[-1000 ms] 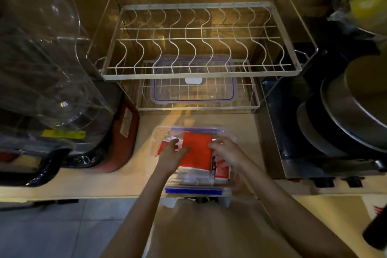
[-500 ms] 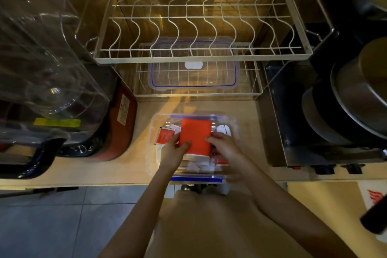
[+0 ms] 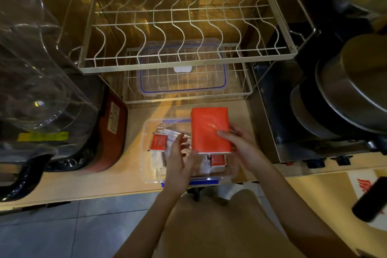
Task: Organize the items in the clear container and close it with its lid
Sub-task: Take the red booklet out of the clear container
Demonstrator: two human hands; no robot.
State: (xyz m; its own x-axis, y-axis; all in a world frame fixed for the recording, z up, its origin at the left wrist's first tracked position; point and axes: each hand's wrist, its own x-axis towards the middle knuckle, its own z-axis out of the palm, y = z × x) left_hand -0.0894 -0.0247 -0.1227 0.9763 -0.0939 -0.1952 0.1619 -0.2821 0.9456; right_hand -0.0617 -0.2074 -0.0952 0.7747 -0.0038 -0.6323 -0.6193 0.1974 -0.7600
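Dim countertop (image 3: 134,176): right hand (image 3: 240,144) clasping red box (image 3: 209,130), left hand (image 3: 180,157) open, probably empty, over half-hidden clear container (image 3: 147,165).

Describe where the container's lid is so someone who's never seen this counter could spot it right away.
Find the two-tier wire dish rack behind the clear container. The lid lies flat on the lower tier. It is the only clear plastic piece there, with a blue seal line and a white tab.

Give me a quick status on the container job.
Right hand grips orange box over clear container; left hand open. Lid in rack.
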